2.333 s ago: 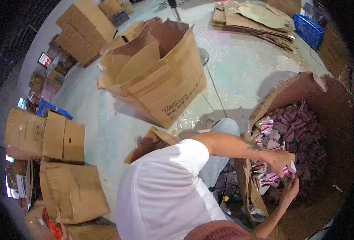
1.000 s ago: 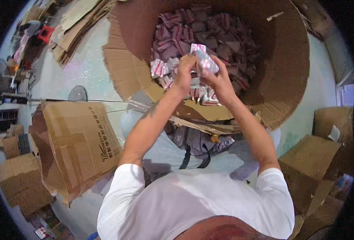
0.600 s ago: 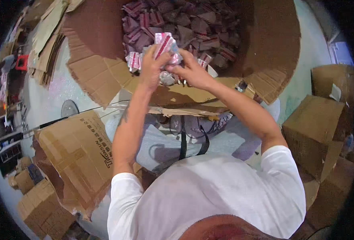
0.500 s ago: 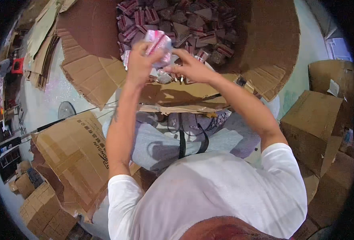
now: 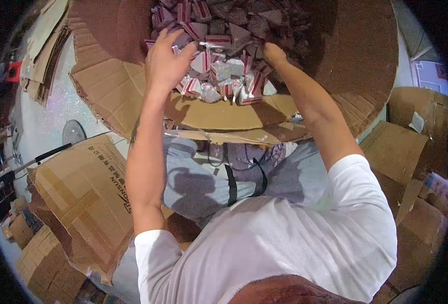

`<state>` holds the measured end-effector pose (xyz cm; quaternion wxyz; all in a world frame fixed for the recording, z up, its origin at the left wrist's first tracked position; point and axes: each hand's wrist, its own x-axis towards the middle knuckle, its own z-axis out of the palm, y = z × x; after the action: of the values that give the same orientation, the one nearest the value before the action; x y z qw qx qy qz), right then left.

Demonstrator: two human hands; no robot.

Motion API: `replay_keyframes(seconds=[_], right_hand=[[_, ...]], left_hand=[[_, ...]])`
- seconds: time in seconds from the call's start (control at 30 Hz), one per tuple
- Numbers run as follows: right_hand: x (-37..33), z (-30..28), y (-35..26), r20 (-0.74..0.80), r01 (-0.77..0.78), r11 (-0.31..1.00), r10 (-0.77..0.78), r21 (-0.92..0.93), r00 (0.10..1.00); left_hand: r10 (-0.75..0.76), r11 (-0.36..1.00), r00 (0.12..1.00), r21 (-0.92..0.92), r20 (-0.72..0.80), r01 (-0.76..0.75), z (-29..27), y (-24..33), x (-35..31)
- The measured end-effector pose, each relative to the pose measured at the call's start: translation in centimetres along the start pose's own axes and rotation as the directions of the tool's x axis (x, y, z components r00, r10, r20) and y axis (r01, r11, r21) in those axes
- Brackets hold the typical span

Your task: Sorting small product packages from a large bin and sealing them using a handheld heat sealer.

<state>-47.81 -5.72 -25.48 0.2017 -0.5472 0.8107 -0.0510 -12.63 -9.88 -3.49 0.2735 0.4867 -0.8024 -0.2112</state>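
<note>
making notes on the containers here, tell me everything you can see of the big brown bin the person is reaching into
The big brown bin looks like corrugated cardboard, with curved walls and an open top; its far side runs out of the picture. The near rim is ragged and torn, the left wall creased. Many wrapped, wedge-shaped pieces lie inside. The left hand and right hand reach in; whether the forearms touch the rim, I cannot tell.

Bin (image 5: 219,115): matt cardboard, rough-edged. Wedges (image 5: 223,71): glossy, plastic-looking. Shirt (image 5: 285,233): cloth.
</note>
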Motion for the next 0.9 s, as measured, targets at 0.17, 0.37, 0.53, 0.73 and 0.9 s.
replay_keyframes(seconds=[0.17,0.37,0.53,0.73,0.9], right_hand=[[-3.7,-4.2,-3.1,-0.100,-0.220,0.961,0.238,0.167,0.966],[-11.8,-12.4,-11.8,0.054,0.377,0.800,-0.452,0.467,0.891],[-14.6,-14.6,-12.2,0.088,0.419,0.761,-0.524,0.496,0.847],[-14.7,-12.9,-12.6,-0.328,0.498,0.859,-0.438,0.123,0.837],[-10.2,-12.8,-7.4,-0.429,0.257,0.909,-0.100,0.327,0.898]], left_hand=[[0.083,0.996,0.967,0.022,0.243,-0.091,3.3,2.2,-0.7],[0.448,0.884,0.881,0.072,0.152,-0.462,3.9,4.4,-2.7],[0.325,0.940,0.912,0.019,0.252,-0.340,2.5,6.4,-2.0],[-0.046,0.991,0.936,0.134,0.349,-0.001,3.6,6.7,-2.8],[-0.147,0.986,0.964,-0.038,0.220,0.160,1.8,4.6,-1.3]])
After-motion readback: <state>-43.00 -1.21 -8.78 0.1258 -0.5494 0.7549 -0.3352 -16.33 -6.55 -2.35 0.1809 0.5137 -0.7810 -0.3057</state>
